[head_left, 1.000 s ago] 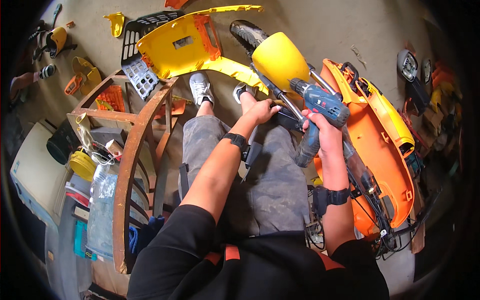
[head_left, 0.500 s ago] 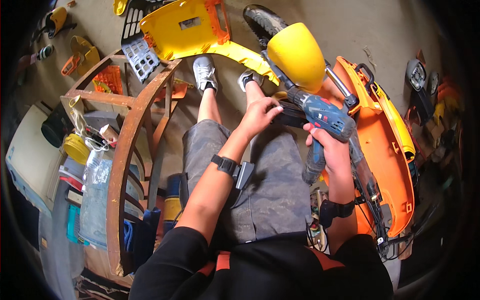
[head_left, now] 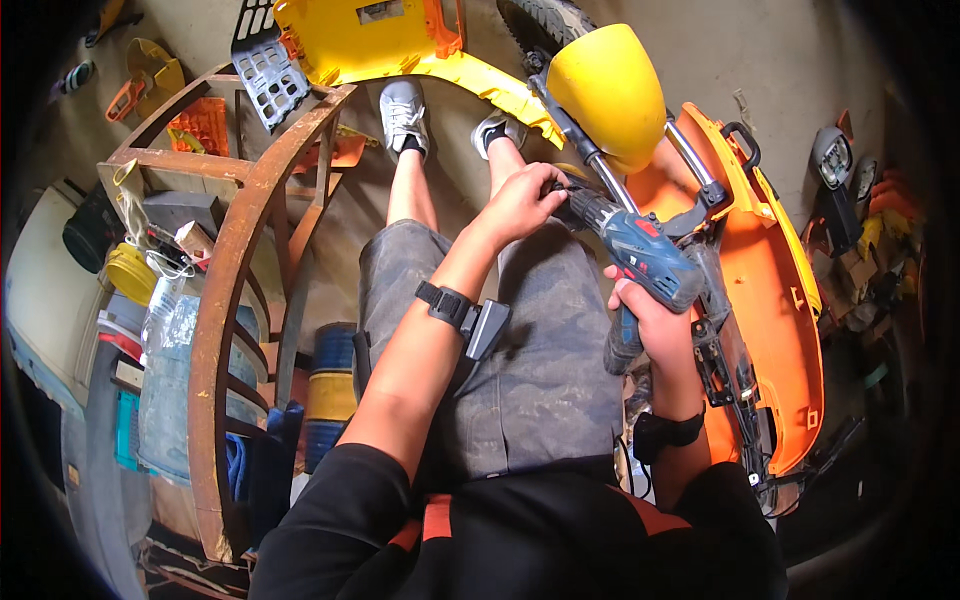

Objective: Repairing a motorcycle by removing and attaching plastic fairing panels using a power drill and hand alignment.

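My right hand grips the drill, presumably for aim, its chuck far-left beside my left hand, whose hold I cannot tell.

A worn brown wooden chair stands on a grey floor. Beyond the chair, light falls on the floor; well to its right, the room darkens.

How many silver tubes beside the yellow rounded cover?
2. The left tube is near the front of the drill in the right hand; the right tube is by the orange panel. Others may be hidden behind the cover.
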The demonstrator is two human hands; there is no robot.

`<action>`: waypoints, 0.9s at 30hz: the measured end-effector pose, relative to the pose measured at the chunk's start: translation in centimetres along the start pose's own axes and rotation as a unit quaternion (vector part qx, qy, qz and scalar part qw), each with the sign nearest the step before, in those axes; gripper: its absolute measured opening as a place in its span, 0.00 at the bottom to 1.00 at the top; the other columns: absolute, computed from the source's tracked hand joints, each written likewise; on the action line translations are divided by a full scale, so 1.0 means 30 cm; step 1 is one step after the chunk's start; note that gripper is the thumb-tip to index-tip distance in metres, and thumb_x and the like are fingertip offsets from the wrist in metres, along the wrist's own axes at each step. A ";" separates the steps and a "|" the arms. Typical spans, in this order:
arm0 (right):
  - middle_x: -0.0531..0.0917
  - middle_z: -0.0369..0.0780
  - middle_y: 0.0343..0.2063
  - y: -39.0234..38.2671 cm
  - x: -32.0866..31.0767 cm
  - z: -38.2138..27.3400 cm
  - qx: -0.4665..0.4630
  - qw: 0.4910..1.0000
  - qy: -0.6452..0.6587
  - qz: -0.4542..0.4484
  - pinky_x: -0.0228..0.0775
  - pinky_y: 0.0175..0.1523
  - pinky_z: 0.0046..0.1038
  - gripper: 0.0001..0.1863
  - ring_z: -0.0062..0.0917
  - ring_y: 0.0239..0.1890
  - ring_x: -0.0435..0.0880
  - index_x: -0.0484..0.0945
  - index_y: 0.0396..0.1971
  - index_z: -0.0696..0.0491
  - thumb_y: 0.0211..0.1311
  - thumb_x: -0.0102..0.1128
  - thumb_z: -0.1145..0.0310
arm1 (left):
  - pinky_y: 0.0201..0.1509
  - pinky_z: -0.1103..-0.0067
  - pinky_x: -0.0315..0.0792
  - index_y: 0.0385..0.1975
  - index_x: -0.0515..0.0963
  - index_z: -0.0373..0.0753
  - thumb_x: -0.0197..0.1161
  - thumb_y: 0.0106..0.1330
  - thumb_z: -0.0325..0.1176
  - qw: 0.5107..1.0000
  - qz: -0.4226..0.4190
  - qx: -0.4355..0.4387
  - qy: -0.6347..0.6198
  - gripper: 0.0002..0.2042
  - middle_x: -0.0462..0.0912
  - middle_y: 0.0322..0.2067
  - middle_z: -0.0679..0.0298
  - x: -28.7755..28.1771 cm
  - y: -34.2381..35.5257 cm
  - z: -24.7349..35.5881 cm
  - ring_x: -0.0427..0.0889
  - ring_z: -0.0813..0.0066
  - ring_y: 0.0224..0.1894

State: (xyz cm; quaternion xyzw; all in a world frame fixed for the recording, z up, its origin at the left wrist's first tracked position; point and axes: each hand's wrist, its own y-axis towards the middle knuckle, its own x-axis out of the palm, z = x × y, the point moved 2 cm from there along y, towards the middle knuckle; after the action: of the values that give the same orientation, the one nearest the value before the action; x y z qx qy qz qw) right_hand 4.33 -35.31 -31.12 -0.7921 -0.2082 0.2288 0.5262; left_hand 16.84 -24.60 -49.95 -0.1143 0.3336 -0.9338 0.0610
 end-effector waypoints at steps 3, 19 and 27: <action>0.82 0.41 0.35 0.015 -0.001 0.046 -0.013 1.000 -0.009 0.002 0.73 0.33 0.22 0.14 0.19 0.27 0.79 0.75 0.45 0.61 0.57 0.55 0.79 | 0.43 0.71 0.72 0.37 0.76 0.33 0.62 0.58 0.28 1.000 0.001 0.022 0.006 0.09 0.79 0.33 0.53 0.003 0.014 0.008 0.79 0.60 0.37; 0.82 0.42 0.38 0.004 0.007 0.122 -0.076 0.997 -0.012 0.024 0.74 0.36 0.22 0.18 0.18 0.29 0.79 0.73 0.49 0.61 0.57 0.57 0.81 | 0.31 0.77 0.70 0.38 0.77 0.33 0.60 0.55 0.23 0.996 0.012 0.056 0.066 0.10 0.75 0.24 0.60 0.037 0.051 0.005 0.73 0.73 0.25; 0.82 0.41 0.39 0.005 0.003 0.128 -0.078 0.995 -0.051 0.026 0.74 0.37 0.21 0.21 0.17 0.32 0.79 0.72 0.53 0.60 0.57 0.57 0.81 | 0.34 0.76 0.72 0.38 0.77 0.33 0.59 0.56 0.22 0.995 0.014 0.061 0.075 0.10 0.78 0.26 0.58 0.039 0.067 0.008 0.77 0.71 0.28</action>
State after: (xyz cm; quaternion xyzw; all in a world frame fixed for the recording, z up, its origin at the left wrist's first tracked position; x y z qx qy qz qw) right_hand 2.17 -32.47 -32.57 -0.8230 -0.2314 0.2651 0.4460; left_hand 15.84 -26.51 -50.84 -0.0354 0.2814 -0.9574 0.0553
